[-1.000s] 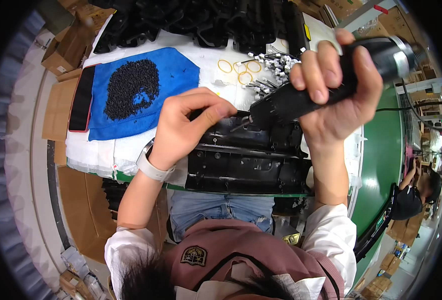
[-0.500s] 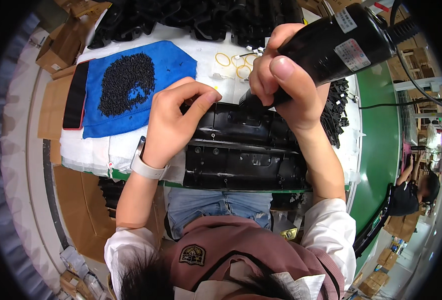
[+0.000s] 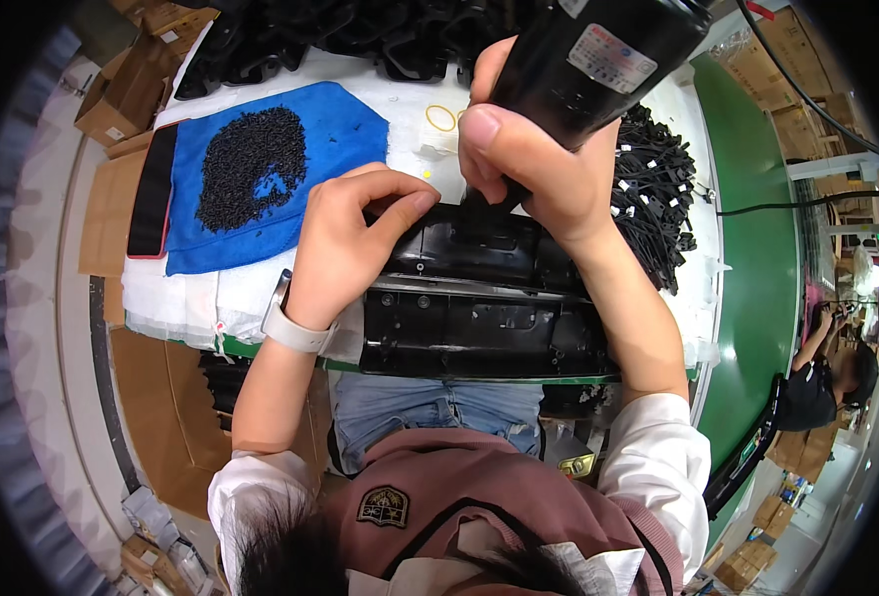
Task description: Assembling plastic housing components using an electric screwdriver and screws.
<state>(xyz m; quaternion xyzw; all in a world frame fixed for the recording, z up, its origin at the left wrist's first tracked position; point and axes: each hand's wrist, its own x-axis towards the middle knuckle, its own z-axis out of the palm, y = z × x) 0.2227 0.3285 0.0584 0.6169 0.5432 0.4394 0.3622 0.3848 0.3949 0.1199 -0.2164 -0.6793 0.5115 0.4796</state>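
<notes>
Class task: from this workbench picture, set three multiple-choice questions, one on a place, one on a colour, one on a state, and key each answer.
1. Where does the pile of small black screws lie?
A on the blue cloth
B on the floor
C in a box

2. What colour is the wristband on the left hand?
A red
B white
C green

3. How is the power screwdriver held?
A lying loose
B hanging free
C gripped by the right hand

Key: A, screws sit on the cloth; B, band is white; C, fingers wrap the tool over the black plastic part.

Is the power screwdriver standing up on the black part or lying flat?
Standing up: the right hand holds the power screwdriver tip-down on the black part.
</notes>
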